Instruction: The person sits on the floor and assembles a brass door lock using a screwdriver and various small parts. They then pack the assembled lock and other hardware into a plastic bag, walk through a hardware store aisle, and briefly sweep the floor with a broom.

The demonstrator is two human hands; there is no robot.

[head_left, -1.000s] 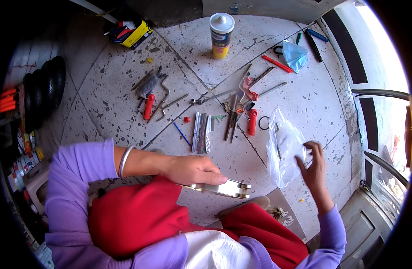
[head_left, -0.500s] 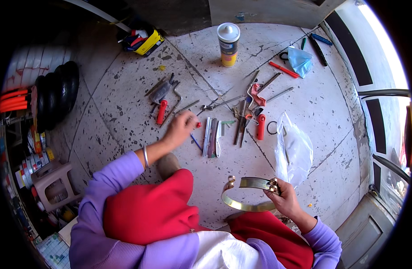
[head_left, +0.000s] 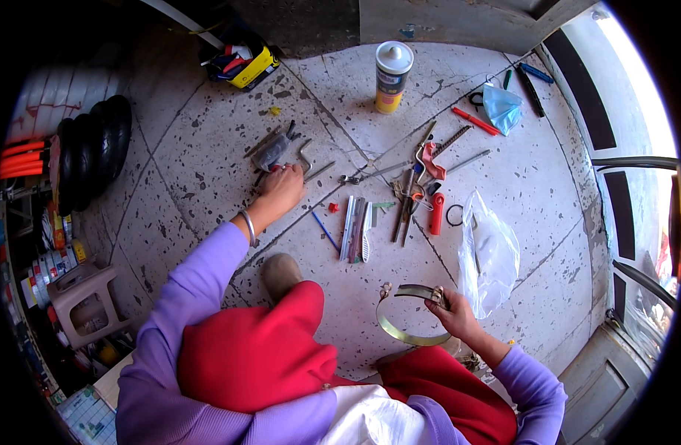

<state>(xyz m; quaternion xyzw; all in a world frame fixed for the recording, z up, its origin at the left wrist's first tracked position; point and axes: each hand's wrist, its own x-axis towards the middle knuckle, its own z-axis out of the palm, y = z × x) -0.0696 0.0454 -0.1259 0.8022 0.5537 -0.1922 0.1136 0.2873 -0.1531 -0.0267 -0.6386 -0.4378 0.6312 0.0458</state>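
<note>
My right hand (head_left: 453, 315) grips a curved metal band clamp (head_left: 407, 315) by its screw end, held just above the stone floor in front of my red-clad knees. My left hand (head_left: 281, 189) is stretched forward and closes over a red-handled tool (head_left: 275, 169) lying on the floor beside a grey tool (head_left: 270, 154) and a bent metal hook (head_left: 305, 156). Whether the red-handled tool is lifted I cannot tell.
A row of metal files and pliers (head_left: 359, 219) lies ahead, with red-handled tools (head_left: 435, 211), a clear plastic bag (head_left: 489, 252), a sealant tube (head_left: 392, 74), a blue bag (head_left: 501, 107), tyres (head_left: 96, 152) at left and a small stool (head_left: 84, 304).
My left hand left the band clamp and reached forward-left to the red-handled tool. My right hand let go of the plastic bag and took hold of the clamp, now bent into a loop.
</note>
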